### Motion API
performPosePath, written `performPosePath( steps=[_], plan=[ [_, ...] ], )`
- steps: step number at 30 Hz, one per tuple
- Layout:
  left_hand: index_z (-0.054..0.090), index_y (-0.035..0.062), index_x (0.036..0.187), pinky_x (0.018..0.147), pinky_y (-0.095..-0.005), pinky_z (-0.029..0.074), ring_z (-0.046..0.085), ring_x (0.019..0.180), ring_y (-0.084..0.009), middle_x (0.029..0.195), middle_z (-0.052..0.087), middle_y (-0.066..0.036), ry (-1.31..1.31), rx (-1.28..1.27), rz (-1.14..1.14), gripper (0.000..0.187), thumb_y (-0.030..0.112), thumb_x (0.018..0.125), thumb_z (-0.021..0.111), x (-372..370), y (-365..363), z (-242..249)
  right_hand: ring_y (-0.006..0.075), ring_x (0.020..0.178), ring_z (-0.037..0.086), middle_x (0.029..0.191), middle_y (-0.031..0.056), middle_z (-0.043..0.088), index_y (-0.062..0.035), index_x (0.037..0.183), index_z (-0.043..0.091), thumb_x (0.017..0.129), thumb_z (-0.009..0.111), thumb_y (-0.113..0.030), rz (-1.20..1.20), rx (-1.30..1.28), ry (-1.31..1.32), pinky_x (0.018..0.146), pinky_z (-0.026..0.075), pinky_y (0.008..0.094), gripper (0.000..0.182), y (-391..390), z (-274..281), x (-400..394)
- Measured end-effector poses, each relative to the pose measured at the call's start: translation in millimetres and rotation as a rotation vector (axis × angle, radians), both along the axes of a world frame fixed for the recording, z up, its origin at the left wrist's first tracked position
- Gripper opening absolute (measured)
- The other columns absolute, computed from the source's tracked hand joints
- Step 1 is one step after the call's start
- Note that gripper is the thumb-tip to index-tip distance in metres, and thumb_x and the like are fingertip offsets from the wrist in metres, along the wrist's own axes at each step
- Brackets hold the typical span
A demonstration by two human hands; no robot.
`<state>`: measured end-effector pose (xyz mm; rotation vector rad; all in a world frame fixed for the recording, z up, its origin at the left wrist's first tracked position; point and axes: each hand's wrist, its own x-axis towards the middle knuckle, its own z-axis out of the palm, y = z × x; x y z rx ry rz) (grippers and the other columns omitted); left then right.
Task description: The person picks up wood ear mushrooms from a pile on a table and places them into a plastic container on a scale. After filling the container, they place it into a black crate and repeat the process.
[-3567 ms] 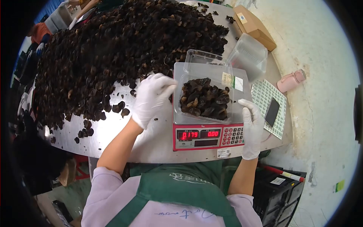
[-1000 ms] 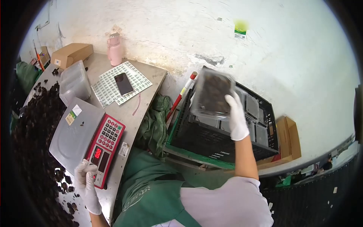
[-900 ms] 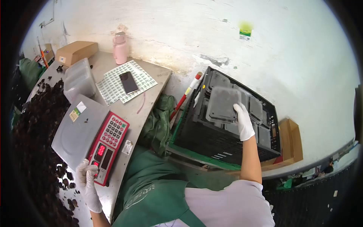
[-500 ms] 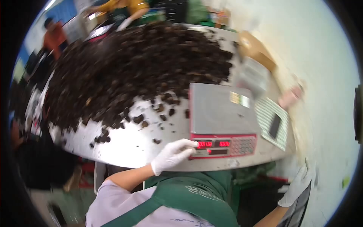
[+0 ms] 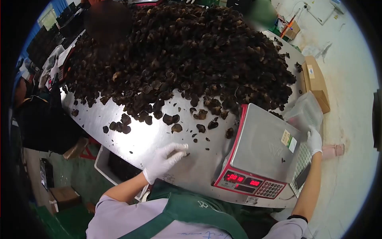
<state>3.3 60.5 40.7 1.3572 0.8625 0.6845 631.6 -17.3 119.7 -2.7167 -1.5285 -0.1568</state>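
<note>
Steel table [image 5: 131, 137] | left hand [image 5: 164, 157] grip open, resting flat | right hand [image 5: 314, 140] grip closed on clear containers [image 5: 304, 113]

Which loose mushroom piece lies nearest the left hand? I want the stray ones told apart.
The small dark piece at the left hand fingertips; the other strays, like the big one, lie farther up the table.

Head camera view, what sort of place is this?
Probably a food packing workshop: a big pile of dried black fungus on a steel table, a weighing scale, and a stack of clear plastic boxes.
</note>
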Motion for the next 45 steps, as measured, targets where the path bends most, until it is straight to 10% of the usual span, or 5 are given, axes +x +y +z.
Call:
performPosePath(
  steps=[14,24,34,40,45],
  plan=[
    [0.071,0.0161,0.087,0.070,-0.0417,0.053,0.068,0.088,-0.0270,0.083,0.069,-0.007,0.866,1.252,-0.129,0.015,0.022,0.073,0.074,146,182,-15,0.0312,0.113,0.062,0.118,0.0196,0.068,0.0059,0.120,0.064,0.102,0.054,-0.015,-0.024,0.459,-0.058,0.101,0.047,0.0379,0.029,-18,63,-49],
    [0.064,0.0102,0.107,0.082,-0.0433,0.053,0.065,0.093,-0.0324,0.099,0.065,-0.011,0.342,0.770,0.106,0.025,0.023,0.086,0.067,39,81,45,0.0260,0.091,0.067,0.101,0.0104,0.072,-0.0058,0.108,0.073,0.097,0.068,-0.023,0.560,0.379,-0.194,0.092,0.051,0.0446,0.021,-75,-6,-269],
    [0.071,0.0151,0.106,0.081,-0.0411,0.055,0.067,0.096,-0.0310,0.097,0.069,-0.011,1.311,0.375,0.005,0.034,0.039,0.082,0.071,-180,-34,63,0.0397,0.095,0.063,0.108,0.0206,0.068,0.0037,0.116,0.065,0.096,0.062,-0.017,0.770,0.652,0.044,0.086,0.051,0.0486,0.028,-72,22,-363],
    [0.071,0.0129,0.104,0.082,-0.0416,0.053,0.066,0.099,-0.0288,0.100,0.068,-0.009,0.959,0.467,0.520,0.023,0.025,0.084,0.074,-210,-23,19,0.0317,0.102,0.059,0.109,0.0124,0.065,-0.0018,0.111,0.067,0.091,0.060,-0.005,0.854,0.565,0.354,0.090,0.047,0.0435,0.021,-59,-34,-408],
    [0.057,0.0122,0.135,0.095,-0.0498,0.046,0.055,0.114,-0.0400,0.124,0.058,-0.020,1.026,0.692,0.788,0.067,0.047,0.082,0.076,-197,50,-20,0.0293,0.091,0.063,0.098,0.0091,0.067,-0.0056,0.104,0.068,0.081,0.061,0.005,0.871,0.497,0.480,0.083,0.049,0.0412,0.027,-54,-44,-435]
  ],
)
